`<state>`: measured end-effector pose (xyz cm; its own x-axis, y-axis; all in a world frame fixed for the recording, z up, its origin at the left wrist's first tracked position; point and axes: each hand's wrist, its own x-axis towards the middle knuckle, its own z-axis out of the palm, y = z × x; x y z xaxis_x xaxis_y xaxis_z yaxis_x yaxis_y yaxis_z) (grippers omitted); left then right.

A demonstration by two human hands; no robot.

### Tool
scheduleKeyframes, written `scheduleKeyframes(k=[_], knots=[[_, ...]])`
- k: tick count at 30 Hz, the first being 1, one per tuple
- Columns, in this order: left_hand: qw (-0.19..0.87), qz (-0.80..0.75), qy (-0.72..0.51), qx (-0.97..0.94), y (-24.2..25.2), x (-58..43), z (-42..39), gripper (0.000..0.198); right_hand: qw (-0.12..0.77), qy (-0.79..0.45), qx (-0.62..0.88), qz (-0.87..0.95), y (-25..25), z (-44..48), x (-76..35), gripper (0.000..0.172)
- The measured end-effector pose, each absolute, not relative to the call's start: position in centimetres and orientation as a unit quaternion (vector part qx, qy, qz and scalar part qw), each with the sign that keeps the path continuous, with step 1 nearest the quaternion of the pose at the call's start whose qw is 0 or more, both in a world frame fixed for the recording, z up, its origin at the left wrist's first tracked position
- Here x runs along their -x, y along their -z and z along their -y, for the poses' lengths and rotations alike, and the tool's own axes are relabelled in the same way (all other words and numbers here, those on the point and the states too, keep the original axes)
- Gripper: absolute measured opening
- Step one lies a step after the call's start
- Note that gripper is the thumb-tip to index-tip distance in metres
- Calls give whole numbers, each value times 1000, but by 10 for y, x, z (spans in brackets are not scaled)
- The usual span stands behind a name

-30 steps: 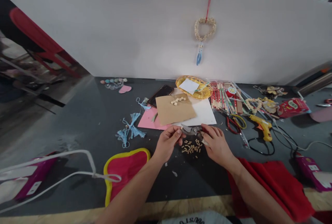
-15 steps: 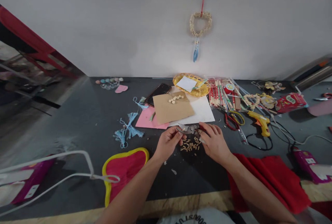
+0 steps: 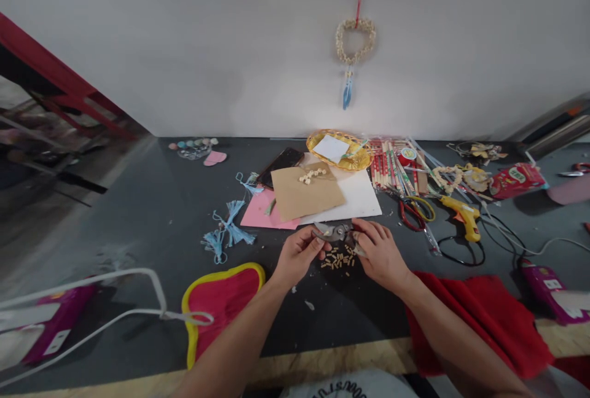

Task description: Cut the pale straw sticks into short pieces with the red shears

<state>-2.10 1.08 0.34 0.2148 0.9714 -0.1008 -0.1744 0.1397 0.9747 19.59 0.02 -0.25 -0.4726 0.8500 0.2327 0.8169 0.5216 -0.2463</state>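
My right hand [image 3: 380,253] is closed round the handles of grey metal cutters [image 3: 335,231], whose jaws point left. My left hand [image 3: 297,253] pinches something small at the jaws; I cannot make it out. Both hands hover just above a little heap of short cut wooden pieces [image 3: 338,258] on the dark table [image 3: 138,220]. Right behind the hands lie a brown card [image 3: 306,196] with a few wooden beads [image 3: 312,175] on it, a white sheet [image 3: 362,196] and a pink sheet [image 3: 262,210].
A yellow basket [image 3: 341,151], a bundle of sticks [image 3: 391,167], red-handled scissors [image 3: 412,212] and a yellow glue gun [image 3: 463,217] with its cable lie at the right. Red cloth [image 3: 474,318] lies under my right forearm. A red and yellow heart pad [image 3: 221,300] and blue tassels [image 3: 228,232] are at the left.
The view has shifted slightly, so everything sits a little higher in the picture. Both hands stay together over the heap, holding the cutters as before.
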Motion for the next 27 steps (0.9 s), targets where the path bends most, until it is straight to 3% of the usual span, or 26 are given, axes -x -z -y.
scheduleKeyframes(k=[17, 23, 27], knots=[[606, -428, -458, -491, -3, 21, -10, 35, 179, -72, 489, 851, 6, -1, -195, 34], [598, -430, -447, -508, -8, 21, -9, 38, 192, -102, 500, 839, 10, -4, -197, 59], [599, -428, -434, -519, -9, 21, -6, 38, 149, -107, 512, 839, 7, -4, -198, 61]])
